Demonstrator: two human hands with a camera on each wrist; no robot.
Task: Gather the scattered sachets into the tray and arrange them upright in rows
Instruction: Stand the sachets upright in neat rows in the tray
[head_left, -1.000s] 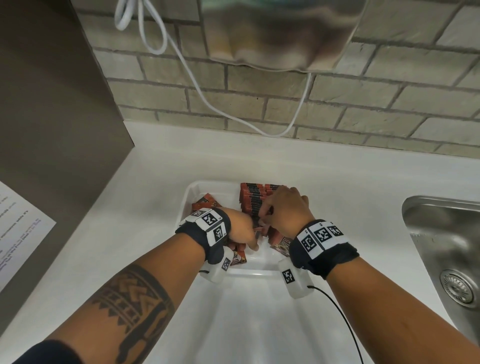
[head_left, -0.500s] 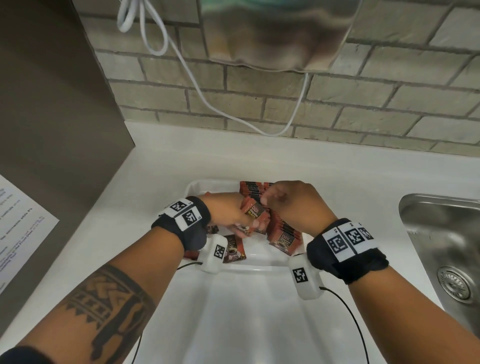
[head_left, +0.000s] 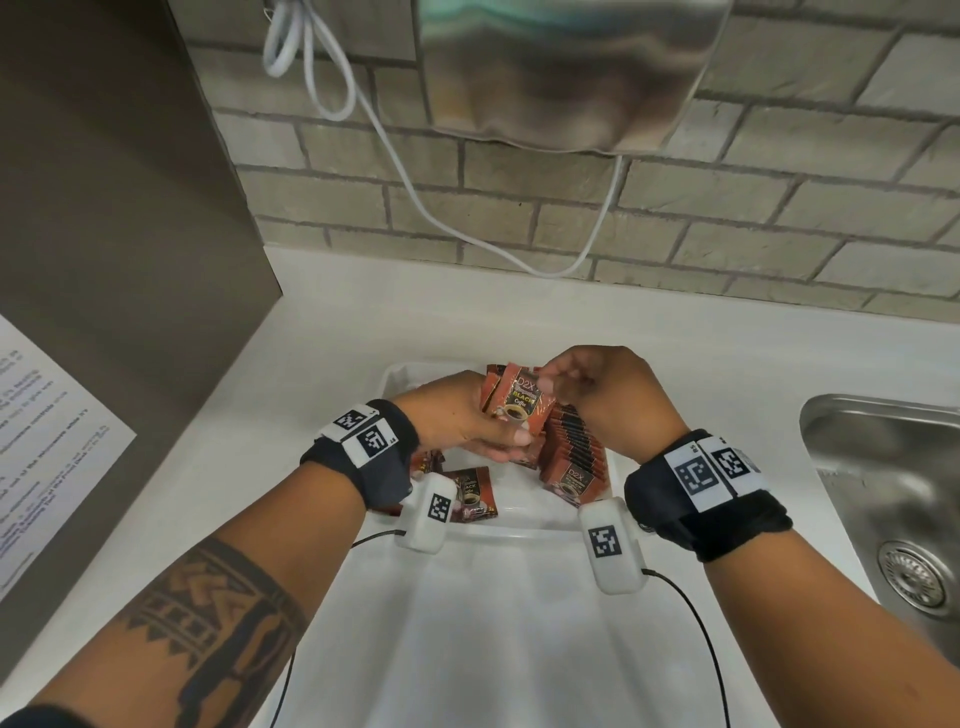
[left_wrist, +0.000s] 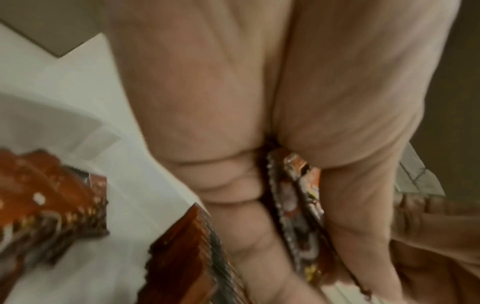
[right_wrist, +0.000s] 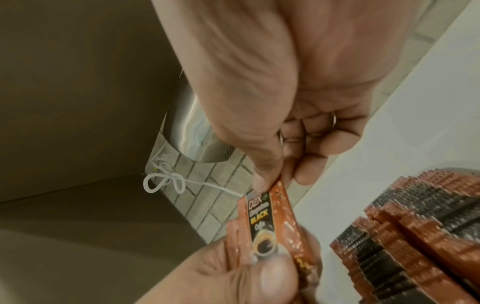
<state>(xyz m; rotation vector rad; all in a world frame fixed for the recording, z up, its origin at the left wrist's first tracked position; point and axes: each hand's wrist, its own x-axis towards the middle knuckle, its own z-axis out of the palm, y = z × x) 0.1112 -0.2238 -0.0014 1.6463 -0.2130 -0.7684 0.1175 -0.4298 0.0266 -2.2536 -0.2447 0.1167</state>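
- Left hand (head_left: 457, 415): holds a small bunch of red-brown foil coffee sachets (head_left: 519, 402) above the shallow white plastic tray (head_left: 498, 532); thumb across the front sachet's lower edge, fingers curled behind.
- Left wrist view is blurred, but at least two sachet edges look clamped between thumb and fingers (left_wrist: 241, 205).
- Right hand (head_left: 605, 397): thumb and forefinger pinch the top corner of the front sachet; the other fingers (right_wrist: 314, 144) are curled in, touching nothing.
- The held bunch sits upright, print facing the head camera.
- Row of upright sachets (head_left: 574, 452): packed along the tray's right side, just below the right hand.
- One loose sachet (head_left: 470, 493) lies flat on the tray floor near the front left, partly behind the left wrist camera.
- Tray sits on the white counter (head_left: 322, 374), with the steel sink (head_left: 893, 499) to the right.
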